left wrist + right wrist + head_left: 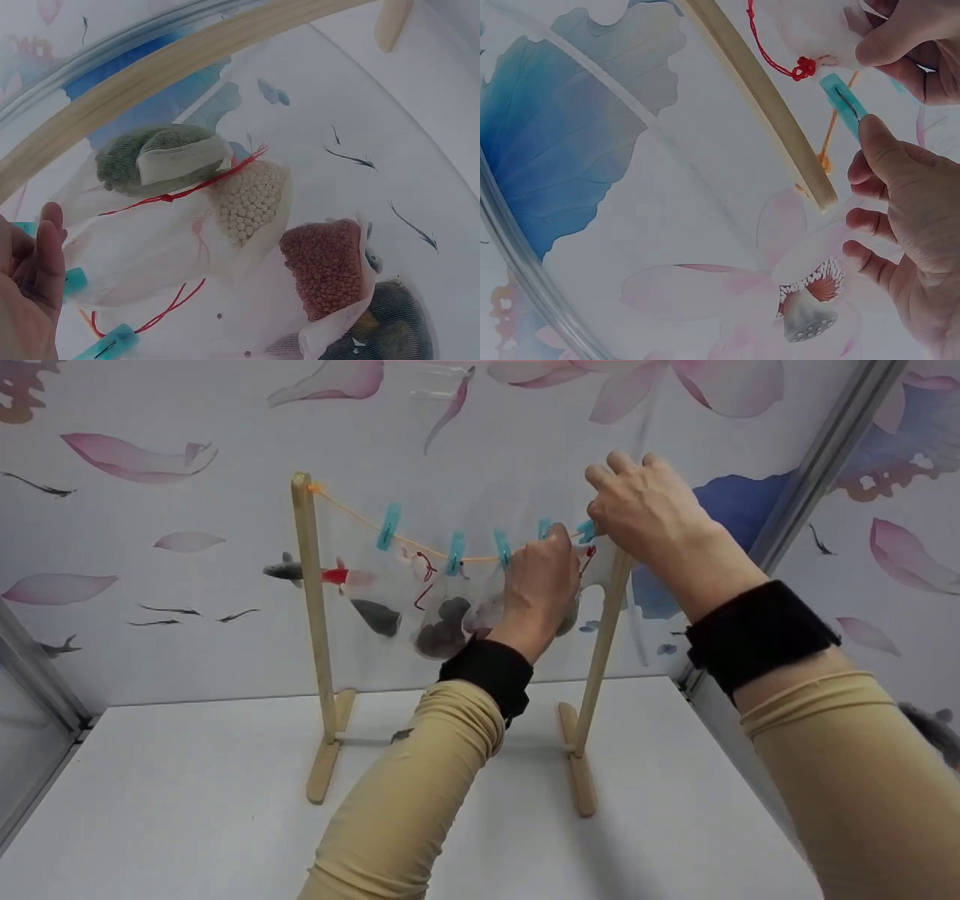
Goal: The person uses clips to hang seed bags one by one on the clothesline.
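Note:
Between two wooden posts an orange string (352, 516) sags, carrying several teal clothespins (388, 526) and sheer drawstring pouches with fillings. My right hand (649, 506), near the top of the right post, pinches a teal clothespin (843, 103) between thumb and forefinger; its other fingers are spread. Just beside it, my left hand (544, 581) pinches the top of a white sheer pouch (817, 34) with a red cord, right at the clothespin's tip. In the left wrist view hang a pouch of green filling (161, 157), one of white beads (251, 202) and one of reddish-brown pieces (326, 262).
The left post (311, 607) and right post (604, 645) stand on wooden feet (322, 769) on a white table (187, 795). A crossbar joins them low down. Behind rises a wall (247, 517) printed with petals and fish.

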`<action>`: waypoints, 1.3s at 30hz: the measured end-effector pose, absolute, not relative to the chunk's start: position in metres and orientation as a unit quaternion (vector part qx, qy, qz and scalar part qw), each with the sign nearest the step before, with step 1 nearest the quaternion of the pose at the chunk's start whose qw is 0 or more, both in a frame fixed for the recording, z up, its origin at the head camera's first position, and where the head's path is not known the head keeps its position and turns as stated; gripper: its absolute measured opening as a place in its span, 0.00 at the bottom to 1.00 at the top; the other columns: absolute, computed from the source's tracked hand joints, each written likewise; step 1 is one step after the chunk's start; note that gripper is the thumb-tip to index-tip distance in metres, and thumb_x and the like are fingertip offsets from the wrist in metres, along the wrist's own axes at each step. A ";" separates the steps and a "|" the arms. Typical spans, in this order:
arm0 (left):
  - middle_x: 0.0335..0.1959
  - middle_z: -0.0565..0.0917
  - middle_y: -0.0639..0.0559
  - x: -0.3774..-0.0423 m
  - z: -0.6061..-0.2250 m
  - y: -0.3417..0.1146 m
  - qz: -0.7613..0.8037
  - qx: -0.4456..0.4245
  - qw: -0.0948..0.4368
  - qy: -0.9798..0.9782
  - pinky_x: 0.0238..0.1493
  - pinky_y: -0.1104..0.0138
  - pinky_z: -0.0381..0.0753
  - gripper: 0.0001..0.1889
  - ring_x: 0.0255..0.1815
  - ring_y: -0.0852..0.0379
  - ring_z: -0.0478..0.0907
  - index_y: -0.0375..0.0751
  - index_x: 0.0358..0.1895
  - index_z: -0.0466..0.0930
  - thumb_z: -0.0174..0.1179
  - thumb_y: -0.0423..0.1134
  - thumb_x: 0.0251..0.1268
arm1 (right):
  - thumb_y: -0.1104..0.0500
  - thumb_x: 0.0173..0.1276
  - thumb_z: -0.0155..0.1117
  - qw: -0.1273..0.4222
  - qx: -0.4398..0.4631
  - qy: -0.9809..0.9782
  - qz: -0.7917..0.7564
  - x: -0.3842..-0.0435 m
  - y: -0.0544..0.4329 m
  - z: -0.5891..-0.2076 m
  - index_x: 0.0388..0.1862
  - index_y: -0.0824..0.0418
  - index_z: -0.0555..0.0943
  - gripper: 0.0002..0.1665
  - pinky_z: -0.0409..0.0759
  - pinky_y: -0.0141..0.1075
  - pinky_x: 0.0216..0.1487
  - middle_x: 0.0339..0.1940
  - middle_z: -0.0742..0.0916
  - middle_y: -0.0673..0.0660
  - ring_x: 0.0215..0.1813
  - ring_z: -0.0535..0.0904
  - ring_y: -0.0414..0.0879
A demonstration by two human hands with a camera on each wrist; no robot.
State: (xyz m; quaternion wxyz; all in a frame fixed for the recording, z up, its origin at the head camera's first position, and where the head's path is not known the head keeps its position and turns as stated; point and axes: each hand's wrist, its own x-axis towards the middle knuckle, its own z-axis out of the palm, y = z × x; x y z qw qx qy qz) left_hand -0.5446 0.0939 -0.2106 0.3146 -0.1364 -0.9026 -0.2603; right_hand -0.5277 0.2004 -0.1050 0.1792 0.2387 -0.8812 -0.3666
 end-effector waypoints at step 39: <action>0.44 0.90 0.49 -0.551 -0.230 0.088 -0.387 -0.115 0.296 -0.866 0.41 0.69 0.85 0.10 0.43 0.57 0.88 0.42 0.49 0.85 0.57 0.38 0.74 | 0.69 0.72 0.58 0.220 0.235 -0.875 -0.361 -0.532 0.187 -0.129 0.49 0.64 0.83 0.11 0.80 0.51 0.46 0.41 0.80 0.64 0.47 0.75 0.59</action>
